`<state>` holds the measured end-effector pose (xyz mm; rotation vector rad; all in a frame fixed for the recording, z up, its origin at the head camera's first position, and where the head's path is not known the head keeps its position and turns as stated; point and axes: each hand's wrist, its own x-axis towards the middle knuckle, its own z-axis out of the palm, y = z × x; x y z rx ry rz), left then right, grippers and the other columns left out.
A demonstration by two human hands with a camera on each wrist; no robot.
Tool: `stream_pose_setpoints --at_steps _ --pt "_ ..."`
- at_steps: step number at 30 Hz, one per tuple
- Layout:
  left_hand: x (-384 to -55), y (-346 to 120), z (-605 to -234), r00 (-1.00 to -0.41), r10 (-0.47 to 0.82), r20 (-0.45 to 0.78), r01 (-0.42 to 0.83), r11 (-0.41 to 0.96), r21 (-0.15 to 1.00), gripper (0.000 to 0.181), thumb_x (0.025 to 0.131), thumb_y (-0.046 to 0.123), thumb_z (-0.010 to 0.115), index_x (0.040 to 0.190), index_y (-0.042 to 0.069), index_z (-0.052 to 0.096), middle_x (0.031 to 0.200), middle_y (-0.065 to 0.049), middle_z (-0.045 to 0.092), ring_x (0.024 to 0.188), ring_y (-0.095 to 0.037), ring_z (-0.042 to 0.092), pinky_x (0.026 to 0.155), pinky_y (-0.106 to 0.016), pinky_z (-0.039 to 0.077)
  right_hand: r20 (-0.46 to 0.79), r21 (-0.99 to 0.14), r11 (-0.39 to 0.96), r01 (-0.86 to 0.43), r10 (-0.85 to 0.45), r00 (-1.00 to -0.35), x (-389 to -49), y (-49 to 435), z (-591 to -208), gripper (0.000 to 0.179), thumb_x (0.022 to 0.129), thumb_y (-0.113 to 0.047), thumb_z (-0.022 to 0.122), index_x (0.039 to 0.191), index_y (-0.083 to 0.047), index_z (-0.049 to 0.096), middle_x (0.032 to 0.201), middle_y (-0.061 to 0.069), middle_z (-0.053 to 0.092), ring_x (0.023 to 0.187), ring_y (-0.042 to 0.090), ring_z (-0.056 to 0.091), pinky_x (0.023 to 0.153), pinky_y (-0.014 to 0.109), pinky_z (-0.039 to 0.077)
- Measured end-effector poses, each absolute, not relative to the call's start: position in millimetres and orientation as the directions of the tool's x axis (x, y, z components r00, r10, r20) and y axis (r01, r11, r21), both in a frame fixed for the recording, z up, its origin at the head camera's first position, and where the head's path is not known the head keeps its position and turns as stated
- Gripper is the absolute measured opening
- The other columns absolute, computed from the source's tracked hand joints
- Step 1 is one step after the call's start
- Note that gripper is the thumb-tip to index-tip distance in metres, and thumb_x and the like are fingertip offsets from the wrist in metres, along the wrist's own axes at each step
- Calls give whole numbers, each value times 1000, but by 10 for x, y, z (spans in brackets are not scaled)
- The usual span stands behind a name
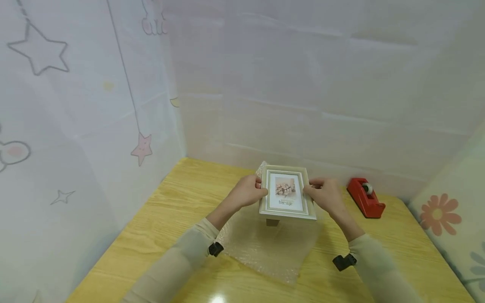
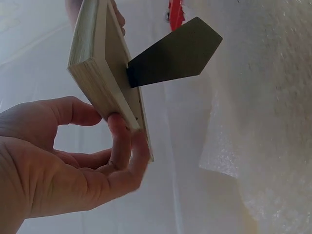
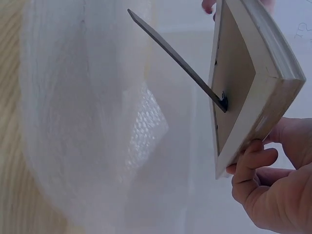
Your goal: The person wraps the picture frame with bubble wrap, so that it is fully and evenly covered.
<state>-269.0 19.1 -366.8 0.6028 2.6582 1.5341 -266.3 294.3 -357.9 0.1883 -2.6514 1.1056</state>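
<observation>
A cream picture frame (image 1: 286, 211) with a flower print is held up over a sheet of bubble wrap (image 1: 261, 248). My left hand (image 1: 248, 191) pinches its left edge, thumb on the front and fingers behind. On the opposite edge my right hand (image 1: 327, 195) grips in the same way. Both wrist views show the back of the frame, where a dark easel stand (image 2: 175, 53) juts out, unfolded. From the right wrist the stand (image 3: 178, 58) appears edge-on, with the bubble wrap (image 3: 144, 131) lying beyond it.
A red tape dispenser (image 1: 365, 198) with a roll of tape stands to the right of the frame. The wooden table (image 1: 144, 240) meets a pale sheet wall (image 1: 303, 84) at the back, and a printed sheet (image 1: 75, 126) hangs along the left.
</observation>
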Motion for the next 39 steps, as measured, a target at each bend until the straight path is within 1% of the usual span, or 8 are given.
stream_pose_setpoints --at_steps 4,8,12,22,25,31,36,39 --pt "-2749 114 -3773 -938 310 156 276 395 876 27 85 6 61 73 11 38 60 7 29 51 -7 26 49 -25 22 240 -712 678 -184 -12 -971 -2737 2850 -3719 35 86 -15 69 115 5 73 89 12 72 72 20 65 59 32 52" --pt "-2800 62 -3915 -951 302 67 177 354 919 31 88 4 60 71 13 35 58 6 29 49 -7 27 46 -24 23 178 -750 645 -149 -20 -984 -2815 2794 -3886 39 88 -15 68 120 7 69 99 14 72 79 21 66 65 32 54" --pt "-2876 32 -4042 -953 301 19 129 350 928 38 90 5 58 67 15 30 57 6 27 49 -8 26 46 -25 22 146 -785 607 -124 -13 -989 -2892 2779 -4054 38 91 -15 67 122 7 69 101 15 69 82 22 64 67 31 54" --pt "-3041 28 -4240 -937 347 -47 120 445 887 36 91 6 61 66 14 37 59 4 35 51 -9 32 46 -26 27 113 -842 522 -140 -82 -990 -2993 2810 -4431 24 92 -5 67 111 10 68 82 10 64 69 17 57 61 29 49" --pt "-3070 25 -4282 -931 357 -71 116 476 872 36 89 3 61 68 13 34 60 3 32 51 -10 28 47 -26 25 103 -832 535 -146 -110 -989 -3019 2842 -4547 22 94 -7 69 111 8 67 83 10 64 71 18 58 64 30 50" --pt "-3109 54 -4360 -918 390 -69 156 515 843 21 84 -8 62 85 3 45 74 -3 40 59 -13 38 50 -26 32 76 -838 533 -119 -102 -992 -3019 2884 -4702 31 94 -10 69 117 10 60 95 14 63 78 22 62 68 32 52" --pt "-3136 37 -4429 -911 412 -31 210 526 824 33 76 -14 56 71 10 33 63 2 29 53 -10 27 48 -26 24 55 -855 509 -98 -98 -994 -3045 2909 -4792 23 95 -9 68 110 5 59 93 13 62 76 22 60 65 31 51" --pt "-3142 21 -4483 -910 413 -40 202 524 828 39 75 -14 55 69 14 28 59 4 24 51 -10 23 48 -27 21 44 -856 509 -91 -105 -994 -3067 2923 -4847 19 95 -9 68 106 3 59 90 12 62 76 21 59 63 30 50"
